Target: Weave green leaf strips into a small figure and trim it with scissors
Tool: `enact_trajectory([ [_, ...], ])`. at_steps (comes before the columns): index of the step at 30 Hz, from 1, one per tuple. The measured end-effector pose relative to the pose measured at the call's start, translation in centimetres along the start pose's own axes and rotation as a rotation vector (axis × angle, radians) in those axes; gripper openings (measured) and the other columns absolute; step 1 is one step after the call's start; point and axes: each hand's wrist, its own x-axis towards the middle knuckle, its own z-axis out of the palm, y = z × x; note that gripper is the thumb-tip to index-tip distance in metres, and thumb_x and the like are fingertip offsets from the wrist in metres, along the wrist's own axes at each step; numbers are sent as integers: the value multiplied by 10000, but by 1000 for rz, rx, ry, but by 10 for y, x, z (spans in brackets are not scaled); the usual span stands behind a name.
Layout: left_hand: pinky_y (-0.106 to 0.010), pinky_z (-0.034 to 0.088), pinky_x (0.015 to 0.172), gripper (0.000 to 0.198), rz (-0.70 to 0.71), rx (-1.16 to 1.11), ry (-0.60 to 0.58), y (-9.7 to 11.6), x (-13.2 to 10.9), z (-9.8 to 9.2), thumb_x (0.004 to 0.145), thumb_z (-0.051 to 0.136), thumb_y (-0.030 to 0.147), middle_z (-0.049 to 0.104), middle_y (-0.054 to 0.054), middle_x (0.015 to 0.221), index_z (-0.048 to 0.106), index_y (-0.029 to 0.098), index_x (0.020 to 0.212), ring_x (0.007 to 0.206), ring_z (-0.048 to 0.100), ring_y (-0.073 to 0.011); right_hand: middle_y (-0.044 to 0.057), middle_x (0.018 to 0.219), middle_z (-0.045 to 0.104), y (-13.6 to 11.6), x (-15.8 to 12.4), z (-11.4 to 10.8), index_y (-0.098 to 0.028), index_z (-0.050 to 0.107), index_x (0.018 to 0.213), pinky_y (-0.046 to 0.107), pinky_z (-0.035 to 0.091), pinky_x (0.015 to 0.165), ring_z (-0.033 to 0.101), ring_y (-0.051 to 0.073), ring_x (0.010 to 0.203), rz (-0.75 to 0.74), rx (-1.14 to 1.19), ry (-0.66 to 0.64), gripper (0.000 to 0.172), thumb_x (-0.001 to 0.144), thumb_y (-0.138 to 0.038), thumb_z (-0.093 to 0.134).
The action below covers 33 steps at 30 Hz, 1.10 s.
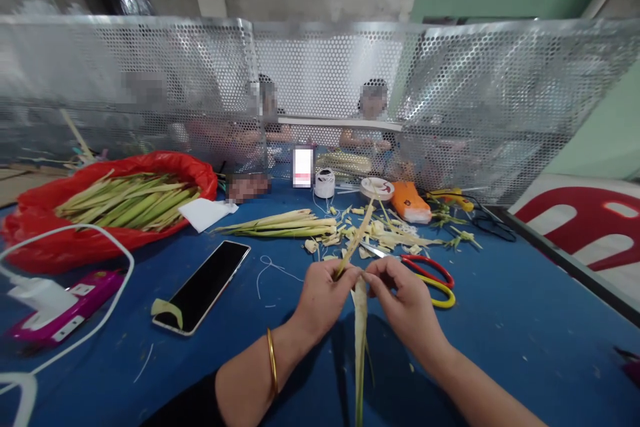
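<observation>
My left hand (pixel 323 297) pinches a long pale yellow-green leaf strip (pixel 360 347); one end rises beyond the fingers and the other hangs toward the table's near edge. Close beside it, my right hand (pixel 403 293) has thumb and forefinger pressed together on the same strip, at the fold. Whether thread is also between the fingertips is too small to tell. Scissors (pixel 443 290) with one red and one yellow handle lie just past my right hand. Leaf scraps (pixel 395 237) and a bundle of leaf strips (pixel 280 223) lie beyond both hands.
Left stand a red bag (pixel 200 163) of leaves, a magenta power strip (pixel 95 293) with a white cable and a phone (pixel 205 287). Behind are a thread spool (pixel 325 185), an orange pack (pixel 407 200), a yellow glue gun (pixel 453 199) and a perforated screen (pixel 330 47) with people beyond.
</observation>
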Motion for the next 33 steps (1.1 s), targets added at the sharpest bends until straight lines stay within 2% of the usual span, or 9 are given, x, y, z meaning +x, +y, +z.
enact_trajectory([
  [8,-223,335,567,233,-136,-99,50,2,1,5,731,593,338,470,42,545,571,160,583,569,394,-106,2,738,502,1,-5,-1,-223,433,772,272,372,603,475,154,655,-120,-83,-64,167,939,-232,436],
  [15,-232,388,622,245,-95,-81,82,-5,4,2,761,577,372,560,14,625,611,151,661,623,476,-126,-6,738,488,-4,-8,-1,-220,443,787,251,389,613,479,141,668,-215,-18,-95,164,943,-173,427],
  [19,-227,398,619,222,-75,-41,160,-7,6,0,767,571,364,565,19,628,621,160,696,628,495,-129,40,918,551,-9,-10,0,-219,460,815,270,421,758,541,163,887,-284,36,-125,154,951,-164,413],
  [22,-230,403,605,211,-81,-2,202,-8,7,-1,769,561,350,578,18,610,627,164,693,602,507,-131,56,959,591,-9,-13,2,-222,470,832,268,442,778,563,175,1005,-214,140,-164,176,976,-191,375],
  [26,-237,404,613,241,-26,113,254,-11,11,-5,792,534,355,625,-1,626,649,169,693,621,547,-145,34,870,603,-9,-18,4,-227,470,868,253,458,692,599,153,846,-133,224,-215,168,992,-228,357],
  [33,-248,417,583,259,-73,106,345,-15,19,-13,817,501,368,645,-10,570,623,182,683,534,571,-150,-6,800,566,-28,-26,-1,-243,418,857,239,433,677,559,125,729,-284,160,-346,162,978,-173,337],
])
